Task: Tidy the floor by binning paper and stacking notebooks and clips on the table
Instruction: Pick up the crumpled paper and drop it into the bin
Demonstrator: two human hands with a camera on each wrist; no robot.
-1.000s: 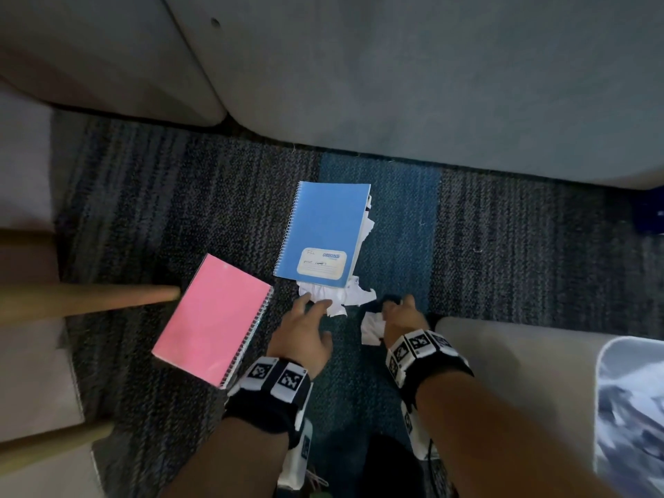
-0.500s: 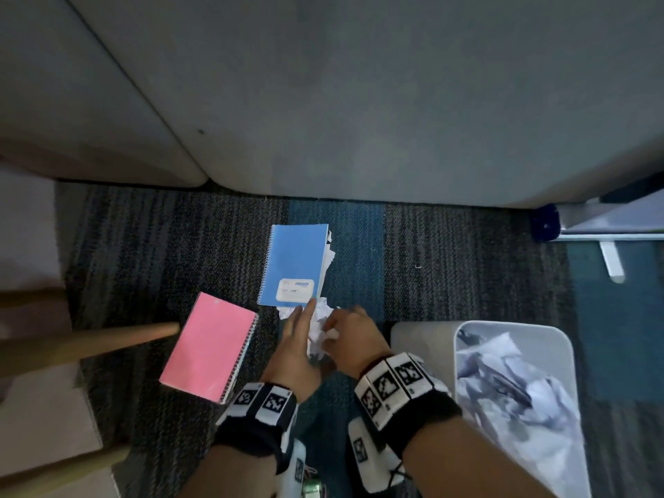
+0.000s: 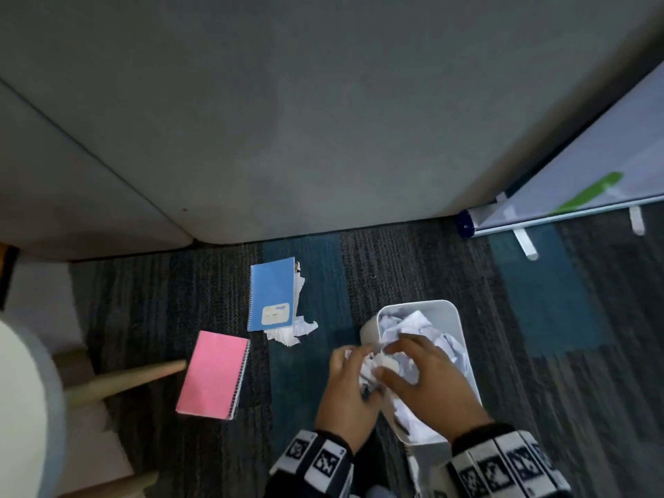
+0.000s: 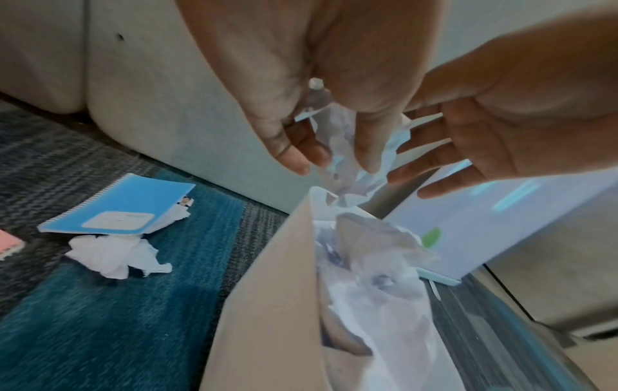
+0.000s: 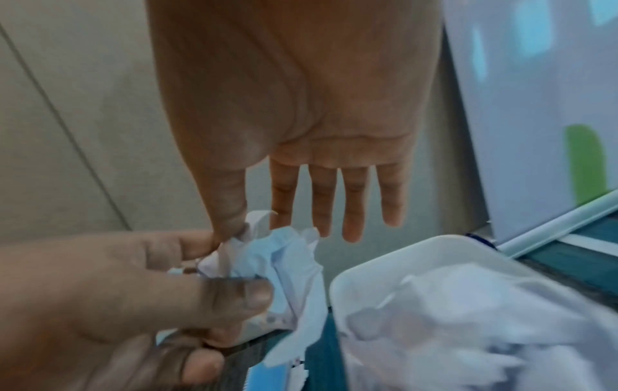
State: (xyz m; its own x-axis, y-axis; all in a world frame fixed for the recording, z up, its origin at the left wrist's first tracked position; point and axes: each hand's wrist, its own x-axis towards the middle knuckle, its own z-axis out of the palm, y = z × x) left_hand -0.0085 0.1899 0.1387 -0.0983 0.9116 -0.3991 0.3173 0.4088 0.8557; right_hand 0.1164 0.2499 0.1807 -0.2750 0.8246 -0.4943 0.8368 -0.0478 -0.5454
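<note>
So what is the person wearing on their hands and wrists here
Both hands are bare: no gloves or rings show. The left wrist band and right wrist band are dark fabric cuffs carrying white blocks printed with square black-and-white tag markers. No sleeves cover the forearms.

No legible txt; label on blue notebook too blurred.

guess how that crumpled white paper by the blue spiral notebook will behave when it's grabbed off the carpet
The crumpled white paper is probably very light and will squash under the fingers, given its loose creases. One part seems tucked under the blue spiral notebook, so pulling may nudge that. It looks ragged-edged, so bits could tear off.
</note>
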